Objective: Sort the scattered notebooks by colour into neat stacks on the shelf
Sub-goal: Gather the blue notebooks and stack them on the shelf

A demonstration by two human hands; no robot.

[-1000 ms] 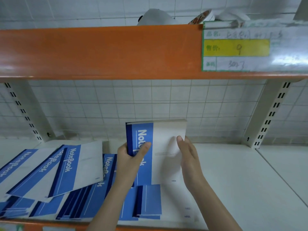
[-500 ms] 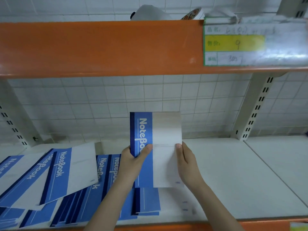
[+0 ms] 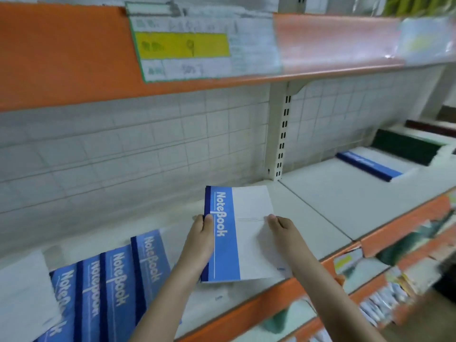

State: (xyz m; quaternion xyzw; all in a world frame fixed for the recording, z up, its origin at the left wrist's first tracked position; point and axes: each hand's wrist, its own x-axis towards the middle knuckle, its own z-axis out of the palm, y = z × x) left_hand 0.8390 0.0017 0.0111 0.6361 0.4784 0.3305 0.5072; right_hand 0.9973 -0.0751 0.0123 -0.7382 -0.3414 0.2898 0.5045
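Both hands held the blue-and-white notebook (image 3: 240, 233) above the shelf (image 3: 318, 213): left hand (image 3: 201, 243) gripped the spine, right hand (image 3: 283, 230) pinched the white edge. Light, floppy; best held by both edges.

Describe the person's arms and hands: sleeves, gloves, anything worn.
Both forearms are bare as far as the frame shows, with no sleeves in view. The left hand and right hand wear no gloves; no rings, watch or bracelets are visible. Nails are short and unpainted.

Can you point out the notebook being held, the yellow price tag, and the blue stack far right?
held notebook (image 3: 249, 243), head view, white cover.
yellow price tag (image 3: 182, 44), head view, yellow band.
blue stack (image 3: 367, 166), head view, blue spine strip.
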